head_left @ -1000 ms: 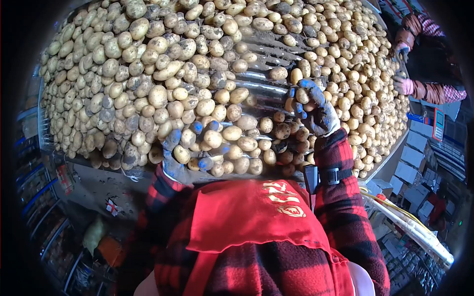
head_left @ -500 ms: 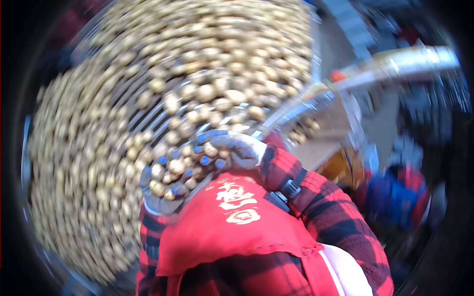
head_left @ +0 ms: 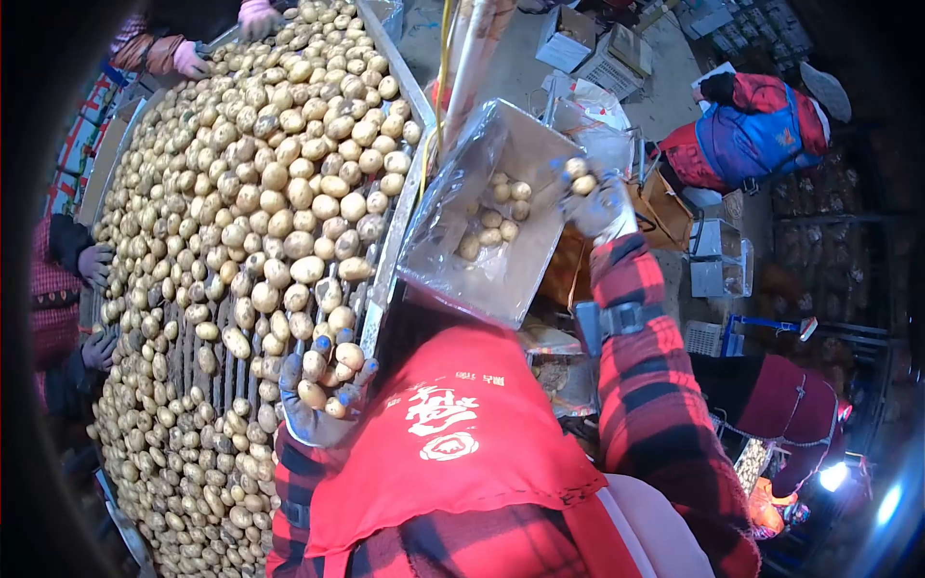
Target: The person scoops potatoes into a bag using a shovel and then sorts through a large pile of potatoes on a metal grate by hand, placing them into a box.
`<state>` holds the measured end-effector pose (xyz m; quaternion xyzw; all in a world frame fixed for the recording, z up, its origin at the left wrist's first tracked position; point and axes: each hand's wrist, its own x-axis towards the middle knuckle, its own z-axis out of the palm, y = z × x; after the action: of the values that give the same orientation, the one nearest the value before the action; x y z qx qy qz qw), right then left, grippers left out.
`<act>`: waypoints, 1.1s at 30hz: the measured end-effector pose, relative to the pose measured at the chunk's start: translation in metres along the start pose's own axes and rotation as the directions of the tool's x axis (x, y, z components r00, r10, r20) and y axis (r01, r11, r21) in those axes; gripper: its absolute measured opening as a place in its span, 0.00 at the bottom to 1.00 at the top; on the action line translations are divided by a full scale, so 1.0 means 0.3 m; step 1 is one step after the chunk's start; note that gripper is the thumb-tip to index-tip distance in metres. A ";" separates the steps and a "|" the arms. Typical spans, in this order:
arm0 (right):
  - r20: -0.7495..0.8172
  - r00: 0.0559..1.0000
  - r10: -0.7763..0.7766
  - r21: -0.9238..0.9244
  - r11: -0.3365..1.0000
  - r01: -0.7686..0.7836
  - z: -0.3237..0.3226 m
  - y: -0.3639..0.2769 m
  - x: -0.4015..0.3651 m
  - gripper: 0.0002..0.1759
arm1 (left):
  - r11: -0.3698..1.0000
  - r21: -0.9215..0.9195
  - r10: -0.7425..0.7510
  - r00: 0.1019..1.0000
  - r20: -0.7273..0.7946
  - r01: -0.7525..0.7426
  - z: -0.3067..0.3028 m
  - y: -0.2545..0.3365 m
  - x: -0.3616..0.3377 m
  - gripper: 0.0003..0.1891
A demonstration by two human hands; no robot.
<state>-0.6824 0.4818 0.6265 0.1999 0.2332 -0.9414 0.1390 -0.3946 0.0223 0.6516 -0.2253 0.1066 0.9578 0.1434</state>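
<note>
My left hand (head_left: 310, 422), in a grey glove with blue fingertips, cups several potatoes (head_left: 313, 365) near my apron at the sorting table's (head_left: 383, 275) near edge. Out to the right, my gloved right hand (head_left: 604, 210) holds a few potatoes (head_left: 581, 179) at the right rim of a plastic-lined cardboard box (head_left: 540, 144). Several loose potatoes (head_left: 491, 234) lie on the bottom of that box. A broad layer of potatoes (head_left: 275, 175) covers much of the slatted table to my left.
Co-workers' gloved hands (head_left: 96, 263) reach over the table's far left side, others (head_left: 258, 19) at the top. A pole with a yellow cord (head_left: 472, 63) rises beside the box. A person in a blue vest (head_left: 747, 140) bends at upper right, near cartons (head_left: 567, 39).
My right hand has moved from beside my left hand to the box on the right, carrying potatoes. My left hand still cups potatoes. The view has turned and sharpened.
</note>
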 end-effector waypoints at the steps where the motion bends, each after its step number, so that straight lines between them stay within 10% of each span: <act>1: -0.055 0.993 -0.106 -0.037 0.994 0.104 0.018 -0.068 0.048 0.12 | 0.999 0.021 0.045 0.996 -0.071 -0.043 0.002 -0.017 0.012 0.29; 3: -0.086 0.947 -0.310 -0.494 0.838 0.229 -0.059 -0.239 0.238 0.17 | 0.999 -0.010 -0.046 0.998 0.039 0.047 0.064 -0.026 0.049 0.27; 4: -0.444 0.861 -0.247 -0.227 0.961 0.159 0.016 -0.271 0.248 0.18 | 0.999 0.026 -0.039 0.999 -0.020 0.040 0.089 -0.046 0.072 0.28; 8: -0.322 0.719 -0.616 -0.835 0.542 0.090 -0.047 -0.131 0.226 0.30 | 0.980 0.156 -0.083 0.966 -0.244 0.124 0.190 -0.087 0.187 0.27; 9: -0.016 0.717 -0.697 -0.999 -0.012 -0.034 -0.140 -0.069 0.199 0.31 | 0.983 0.139 -0.096 0.979 -0.181 0.122 0.206 -0.114 0.235 0.27; 10: 0.002 0.835 -0.550 -1.000 -0.020 -0.011 -0.128 0.013 0.106 0.36 | 0.982 0.076 -0.169 0.982 -0.084 0.175 0.207 -0.116 0.285 0.27; 13: 0.053 0.810 -0.584 -0.948 -0.285 -0.143 -0.295 0.334 -0.048 0.55 | 0.939 0.084 -0.330 0.942 -0.054 0.333 0.260 -0.132 0.455 0.28; 18: 0.119 0.805 -0.581 -0.897 -0.411 -0.164 -0.362 0.428 -0.071 0.47 | 0.866 0.096 -0.488 0.872 -0.043 0.490 0.429 -0.255 0.850 0.26; 21: -0.003 0.733 -0.680 -0.986 -0.118 -0.113 -0.358 0.431 -0.041 0.31 | 0.821 0.114 -0.564 0.826 0.013 0.559 0.624 -0.375 1.079 0.23; 22: 0.105 0.756 -0.646 -0.924 -0.344 -0.166 -0.346 0.415 -0.045 0.30 | 0.772 0.101 -0.635 0.769 0.071 0.628 0.623 -0.403 1.193 0.22; 27: 0.068 0.762 -0.644 -0.891 -0.382 -0.244 -0.335 0.424 -0.036 0.26 | 0.651 0.182 -0.758 0.620 0.203 0.737 0.773 -0.654 1.678 0.21; 29: -0.008 0.782 -0.623 -0.903 -0.331 -0.273 -0.344 0.422 -0.044 0.26 | 0.706 0.417 -0.686 0.697 0.206 0.572 0.832 -0.736 1.783 0.28; 31: -0.023 0.782 -0.623 -0.937 -0.259 -0.234 -0.307 0.377 -0.064 0.26 | 0.601 0.796 -0.516 0.795 0.319 0.071 0.811 -0.794 1.853 0.35; 32: -0.017 0.778 -0.628 -0.938 -0.260 -0.231 -0.319 0.375 -0.068 0.26 | 0.694 0.312 -0.713 0.679 0.173 0.649 0.902 -0.762 1.823 0.40; 33: -0.008 0.777 -0.630 -0.939 -0.263 -0.223 -0.331 0.379 -0.068 0.26 | 0.776 0.322 -0.584 0.810 0.043 0.542 0.941 -0.769 1.777 0.48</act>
<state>-0.5931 0.4374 0.5115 0.2168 0.9289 -0.3000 -0.0120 -0.8902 0.4352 0.6203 -0.1548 0.1652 0.8570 0.4629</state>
